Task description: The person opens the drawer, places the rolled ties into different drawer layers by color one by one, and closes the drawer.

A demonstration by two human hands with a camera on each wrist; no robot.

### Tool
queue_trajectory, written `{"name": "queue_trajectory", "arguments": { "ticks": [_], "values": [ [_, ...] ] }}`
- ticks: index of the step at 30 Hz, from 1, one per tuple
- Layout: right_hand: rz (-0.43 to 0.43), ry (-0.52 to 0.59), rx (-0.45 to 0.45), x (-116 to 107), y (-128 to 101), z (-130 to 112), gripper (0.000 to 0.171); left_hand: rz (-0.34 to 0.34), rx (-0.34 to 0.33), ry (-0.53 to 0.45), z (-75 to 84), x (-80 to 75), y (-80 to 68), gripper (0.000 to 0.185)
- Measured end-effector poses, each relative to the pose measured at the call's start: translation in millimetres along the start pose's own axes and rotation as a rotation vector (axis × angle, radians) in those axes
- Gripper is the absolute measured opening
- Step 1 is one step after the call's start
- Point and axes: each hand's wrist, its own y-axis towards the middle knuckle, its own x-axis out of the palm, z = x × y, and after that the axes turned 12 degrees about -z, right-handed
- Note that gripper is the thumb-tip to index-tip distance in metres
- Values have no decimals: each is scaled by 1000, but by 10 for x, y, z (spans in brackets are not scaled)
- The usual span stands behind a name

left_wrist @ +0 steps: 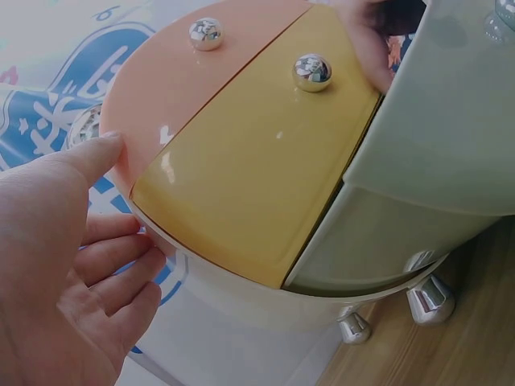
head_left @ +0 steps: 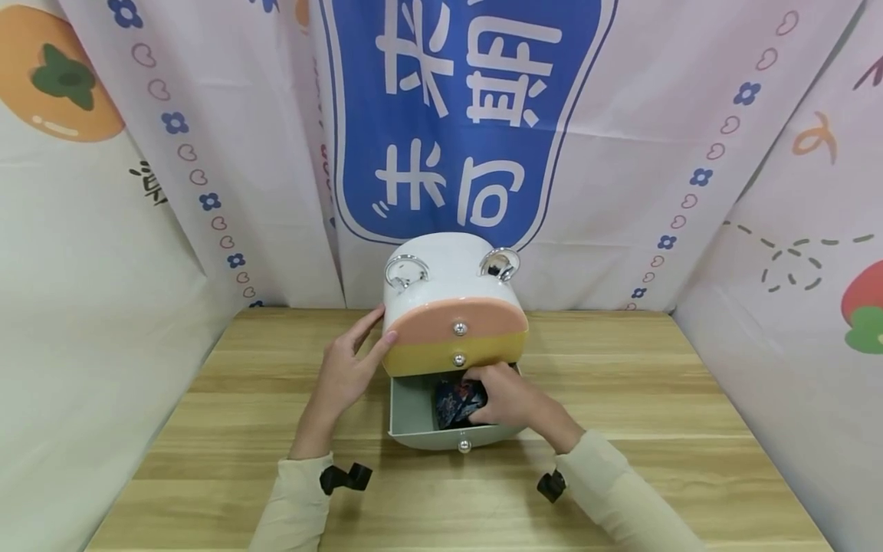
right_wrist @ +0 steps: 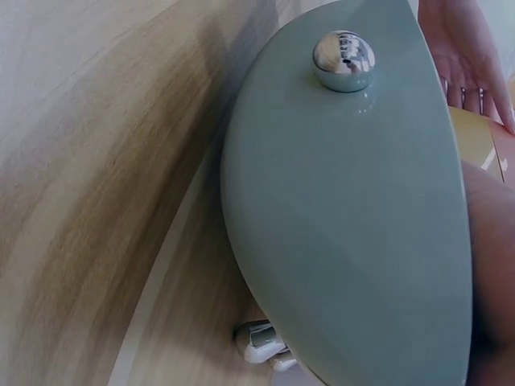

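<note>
Drawer [head_left: 414, 418] sticks out toward the near edge of the surface [head_left: 621, 460]. Left hand [head_left: 348, 368] flat against the cabinet [head_left: 451, 295], right hand [head_left: 507, 399] gripping dark cloth [head_left: 455, 402] inside, fingers mostly hidden.

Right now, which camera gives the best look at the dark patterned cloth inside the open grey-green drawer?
The head view: the dark patterned cloth lies in the open grey-green drawer, under the right hand. The left wrist view shows only a sliver of pattern behind that drawer's front. The right wrist view shows the drawer front, no cloth.
</note>
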Motion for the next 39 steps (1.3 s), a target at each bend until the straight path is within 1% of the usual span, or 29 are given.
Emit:
{"name": "queue_trajectory", "arguments": {
  "ticks": [6, 13, 20, 26, 32, 36, 39],
  "values": [
    [-14, -4, -4, 18, 34, -15, 52, -11, -4, -6, 14, -2, -9, 57],
    [-20, -26, -8, 2, 44, -21, 53, -4, 7, 2, 35, -1, -5, 58],
    [-26, -67, -39, -64, -30, -21, 53, -3, 10, 1, 33, 9, 7, 58],
    [-34, -54, -47, -111, -77, -13, 54, -6, -3, 7, 37, -2, -5, 59],
    [-34, -44, -25, -219, -170, -37, 56, -4, -4, 15, 31, -3, -2, 58],
    [-53, -20, -8, -319, -268, -81, 56, -2, 0, 16, 24, 0, -1, 58],
    [-48, -14, -1, -394, -348, -130, 55, 1, 3, 16, 22, 3, -2, 58]
  ]
}}
